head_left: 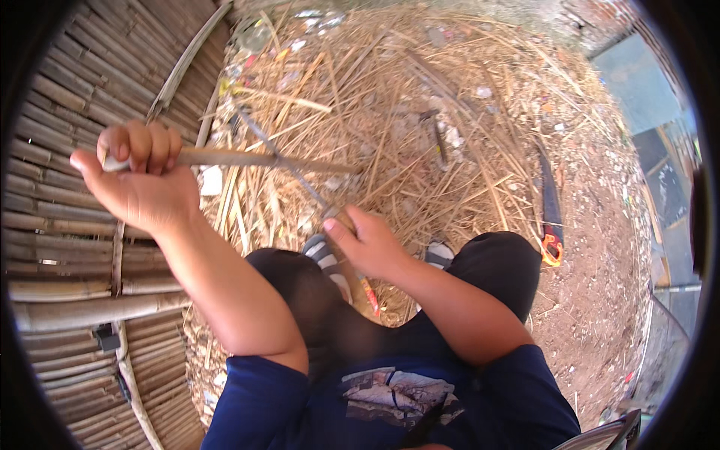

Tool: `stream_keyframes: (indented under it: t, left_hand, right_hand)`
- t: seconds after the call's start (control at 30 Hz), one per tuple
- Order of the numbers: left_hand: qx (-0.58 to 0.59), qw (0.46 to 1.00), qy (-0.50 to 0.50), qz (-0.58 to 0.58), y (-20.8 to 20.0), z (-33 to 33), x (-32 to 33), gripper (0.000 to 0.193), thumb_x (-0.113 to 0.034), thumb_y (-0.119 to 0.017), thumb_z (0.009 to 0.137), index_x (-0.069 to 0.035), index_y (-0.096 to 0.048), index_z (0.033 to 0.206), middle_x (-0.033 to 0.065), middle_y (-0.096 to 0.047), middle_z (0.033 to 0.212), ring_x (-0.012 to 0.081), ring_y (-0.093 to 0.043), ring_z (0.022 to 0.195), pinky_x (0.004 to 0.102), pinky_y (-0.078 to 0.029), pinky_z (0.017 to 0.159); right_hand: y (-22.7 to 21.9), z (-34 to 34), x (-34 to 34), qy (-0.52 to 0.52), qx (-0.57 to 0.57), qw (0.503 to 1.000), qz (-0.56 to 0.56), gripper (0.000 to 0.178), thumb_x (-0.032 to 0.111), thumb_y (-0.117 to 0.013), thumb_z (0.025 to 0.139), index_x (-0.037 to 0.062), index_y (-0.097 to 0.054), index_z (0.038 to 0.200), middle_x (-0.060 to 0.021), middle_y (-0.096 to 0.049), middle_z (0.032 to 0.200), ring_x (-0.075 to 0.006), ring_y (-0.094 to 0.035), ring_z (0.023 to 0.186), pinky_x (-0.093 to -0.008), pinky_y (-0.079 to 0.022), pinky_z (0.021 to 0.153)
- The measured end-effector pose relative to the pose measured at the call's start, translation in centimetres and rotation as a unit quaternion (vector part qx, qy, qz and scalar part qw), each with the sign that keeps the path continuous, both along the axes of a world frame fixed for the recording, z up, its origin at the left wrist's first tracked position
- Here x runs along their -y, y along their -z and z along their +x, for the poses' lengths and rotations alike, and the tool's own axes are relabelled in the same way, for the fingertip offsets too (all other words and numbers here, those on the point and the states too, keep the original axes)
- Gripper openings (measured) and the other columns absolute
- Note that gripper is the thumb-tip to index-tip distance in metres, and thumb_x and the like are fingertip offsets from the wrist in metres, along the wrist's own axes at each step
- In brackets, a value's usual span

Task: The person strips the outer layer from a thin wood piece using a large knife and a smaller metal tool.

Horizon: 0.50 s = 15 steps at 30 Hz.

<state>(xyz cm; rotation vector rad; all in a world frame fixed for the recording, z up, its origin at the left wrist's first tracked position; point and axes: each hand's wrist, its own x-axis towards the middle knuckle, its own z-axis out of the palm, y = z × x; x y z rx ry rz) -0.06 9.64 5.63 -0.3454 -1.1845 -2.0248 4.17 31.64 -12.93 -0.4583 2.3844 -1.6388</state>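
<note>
My left hand (150, 176) is raised at the left, its fingers wrapped round one end of a bamboo strip (232, 157). The strip runs to the right, roughly level across the view. In front of my body, my right hand (369, 244) is closed on the handle of a long, thin-bladed knife (306, 186). Its grey blade slants up to the left and crosses the strip near the middle; whether it cuts into the bamboo I cannot tell. Part of the handle is hidden by my fingers.
Loose bamboo strips and shavings (375, 142) cover the ground ahead. A handsaw with an orange handle (552, 247) lies to the right, and a dark hammer-like tool (440, 141) among the shavings. A bamboo wall (60, 180) stands close on the left; grey panels (645, 86) line the right.
</note>
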Motion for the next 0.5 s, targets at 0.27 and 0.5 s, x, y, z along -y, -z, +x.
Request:
stream_keyframes:
  t: [0.27, 0.5]
  left_hand:
    - [-0.001, 1.000, 0.000, 0.032, -0.1, -0.3, -0.7, 0.049, -0.059, -0.057, 0.095, -0.016, -0.047, 0.075, -0.0041, -0.028, 0.062, 0.0081, -0.021, 0.052, 0.0258, -0.017, 0.051]
    - [0.022, 0.998, -0.019, 0.063, -0.5, 0.2, -2.1, 0.049, -0.056, -0.059, 0.095, -0.015, -0.041, 0.074, -0.0035, -0.023, 0.062, 0.0097, -0.019, 0.054, 0.0275, -0.016, 0.053]
  right_hand:
    - [-2.6, -0.3, -2.2, -0.009, 0.037, 0.999, 0.017, 0.049, 0.045, -0.065, 0.092, -0.0021, -0.060, 0.106, -0.0211, -0.065, 0.077, -0.0368, -0.066, 0.073, -0.0447, -0.050, 0.069]
    - [-4.8, -0.9, -4.0, 0.000, -0.025, 0.996, 0.089, 0.051, 0.040, -0.068, 0.092, -0.0038, -0.061, 0.118, -0.0224, -0.070, 0.089, -0.0363, -0.070, 0.078, -0.0422, -0.053, 0.071]
